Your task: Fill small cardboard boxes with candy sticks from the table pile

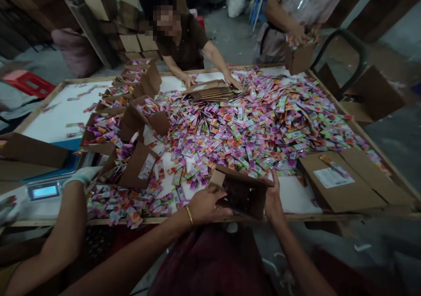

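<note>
An open brown cardboard box (245,180) is held between my two hands at the table's near edge, its opening tilted toward me. My left hand (207,206), with a gold bangle at the wrist, grips its left wall. On the right side, my right hand (273,197) presses against the box wall with its fingers partly hidden behind it. The inside of the box looks dark, and I cannot make out anything in it. Just beyond lies a large heap of small colorful sachets (230,133) on the white tabletop (299,199).
Filled cardboard boxes (140,166) stand in a row on the left, by a scale (44,191) and a co-worker's gloved hand (83,174). A closed carton (342,190) lies on the right. Opposite, a person handles flattened cardboard (210,92); another holds a box (299,57).
</note>
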The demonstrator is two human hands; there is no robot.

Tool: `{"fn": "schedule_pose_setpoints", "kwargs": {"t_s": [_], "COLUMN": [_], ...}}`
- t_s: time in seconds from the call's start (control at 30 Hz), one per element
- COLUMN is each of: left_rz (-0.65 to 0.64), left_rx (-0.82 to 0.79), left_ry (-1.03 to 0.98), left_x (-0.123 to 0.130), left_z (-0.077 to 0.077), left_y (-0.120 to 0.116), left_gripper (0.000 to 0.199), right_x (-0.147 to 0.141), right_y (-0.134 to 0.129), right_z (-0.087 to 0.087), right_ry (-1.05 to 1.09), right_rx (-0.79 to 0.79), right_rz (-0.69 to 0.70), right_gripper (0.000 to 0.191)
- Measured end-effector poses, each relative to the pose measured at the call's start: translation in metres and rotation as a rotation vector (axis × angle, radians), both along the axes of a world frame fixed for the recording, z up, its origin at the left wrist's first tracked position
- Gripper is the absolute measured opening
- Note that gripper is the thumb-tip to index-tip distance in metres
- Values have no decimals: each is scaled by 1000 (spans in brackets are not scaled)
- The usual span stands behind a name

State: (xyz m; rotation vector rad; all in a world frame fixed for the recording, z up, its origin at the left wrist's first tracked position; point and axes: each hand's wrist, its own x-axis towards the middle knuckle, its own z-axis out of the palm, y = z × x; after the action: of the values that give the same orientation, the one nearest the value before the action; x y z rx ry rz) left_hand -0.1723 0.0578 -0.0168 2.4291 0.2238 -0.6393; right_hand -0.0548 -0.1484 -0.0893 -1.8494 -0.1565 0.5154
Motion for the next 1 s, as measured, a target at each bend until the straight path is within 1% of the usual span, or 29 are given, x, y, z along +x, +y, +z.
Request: {"fn": "schedule_pose_setpoints", "kwargs": {"t_s": [0.03, 0.1, 0.17, 0.2, 0.27, 0.3, 0.37, 0.4, 0.47, 0.53, 0.57, 0.6, 0.67, 0.73, 0.8, 0.83, 0.9, 0.93, 1.0], "left_rz": [-14, -37, -22, 3, 83, 134, 260, 334, 450, 510, 530, 553, 625, 710, 778, 808, 834, 805, 679], "left_rx": [29, 67, 90, 99, 105, 96, 57, 38, -2, -73, -118, -163, -233, -277, -300, -298, -272, -265, -274], "left_ry": [-60, -202, -381, -457, -532, -523, -441, -387, -293, -224, -199, -182, -192, -273, -399, -468, -587, -618, -588], "left_x": [-6, -10, -8, -6, -1, 1, 3, 5, 9, 12, 13, 14, 13, 9, 1, -3, -8, -10, -10], "left_z": [-6, -19, -30, -34, -37, -38, -41, -42, -46, -50, -53, -55, -62, -71, -81, -85, -91, -92, -91], "left_y": [0, -1, -4, -6, -8, -9, -10, -11, -12, -13, -14, -14, -15, -17, -19, -20, -21, -21, -20], "left_gripper": [56, 57, 61, 62, 60, 59, 58, 58, 54, 50, 50, 51, 54, 53, 46, 42, 40, 43, 47], "right_x": [0, 0, -1, -2, -3, -4, 0, 5, 18, 33, 39, 43, 40, 25, 6, -4, -18, -21, -24], "right_y": [-2, -4, -3, -2, 0, 0, -4, -9, -19, -26, -26, -23, -11, 2, 8, 7, 1, -4, -11], "right_z": [-4, -12, -18, -21, -25, -26, -26, -23, -11, 9, 20, 31, 46, 51, 49, 46, 37, 33, 24], "right_ry": [17, -4, -58, -80, -99, -101, -94, -84, -36, -6, -38, -111, -376, -686, -926, -1017, -1135, -1171, -1207], "right_rx": [-16, -90, -170, -190, -182, -165, -124, -115, -139, -209, -252, -301, -419, -557, -652, -667, -658, -650, -642], "right_rz": [19, 48, 43, 30, -5, -17, 7, 42, 181, 354, 439, 533, 672, 737, 725, 726, 790, 827, 869], "right_gripper": [89, 100, 112, 115, 109, 103, 91, 86, 78, 70, 66, 64, 61, 60, 61, 62, 64, 63, 60]}}
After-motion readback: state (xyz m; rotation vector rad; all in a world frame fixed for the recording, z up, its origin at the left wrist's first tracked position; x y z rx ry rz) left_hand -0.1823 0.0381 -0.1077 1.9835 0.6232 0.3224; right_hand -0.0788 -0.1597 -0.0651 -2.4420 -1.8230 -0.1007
